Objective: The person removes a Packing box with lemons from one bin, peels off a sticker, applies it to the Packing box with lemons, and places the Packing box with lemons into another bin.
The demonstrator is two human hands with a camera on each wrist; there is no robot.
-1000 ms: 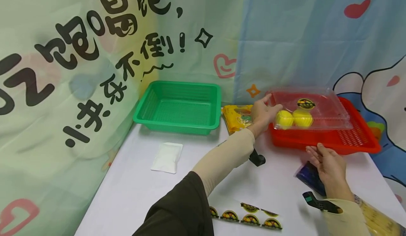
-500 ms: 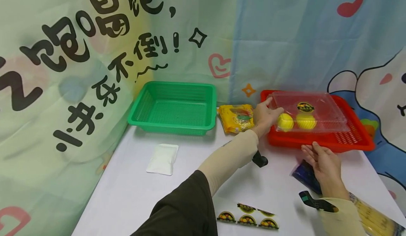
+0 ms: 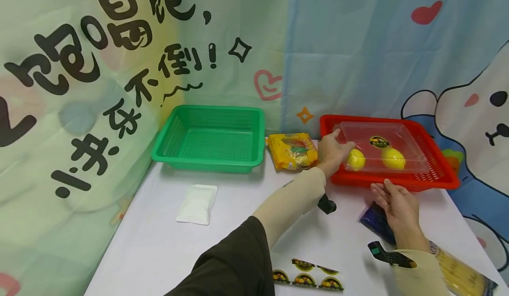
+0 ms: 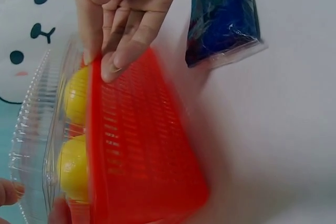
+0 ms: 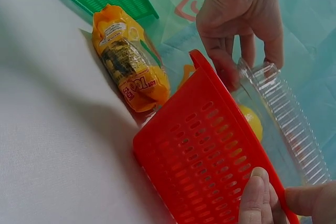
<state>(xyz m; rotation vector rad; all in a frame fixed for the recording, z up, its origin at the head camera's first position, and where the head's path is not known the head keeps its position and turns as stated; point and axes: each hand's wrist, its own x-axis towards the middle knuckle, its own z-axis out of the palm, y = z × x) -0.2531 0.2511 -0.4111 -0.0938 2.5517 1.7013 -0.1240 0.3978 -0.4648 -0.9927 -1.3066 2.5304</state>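
Observation:
A clear plastic clamshell box (image 3: 401, 139) with a black-and-yellow label lies over the red basket (image 3: 443, 179); whether it touches the basket floor I cannot tell. Two round yellow things resembling lemons show through it, one (image 3: 356, 159) near my left hand and the other (image 3: 393, 158) farther right. My left hand (image 3: 333, 151) pinches the box's left end between thumb and fingers. At the basket's front rim, my right hand (image 3: 397, 207) grips the edge, thumb on top and fingers below, as the left wrist view shows the right hand (image 4: 128, 17) doing.
Left of the basket lies a yellow snack packet (image 3: 292, 151), beside a green basket (image 3: 254, 159). A white sachet (image 3: 197, 204) and a strip of round stickers (image 3: 305, 276) lie on the white table (image 3: 159, 252). A blue-and-yellow noodle packet (image 3: 461, 269) passes under the right wrist.
The box has come down lower over the red basket, in my left hand. The two yellow things have rolled apart inside it. My right hand keeps its grip on the rim.

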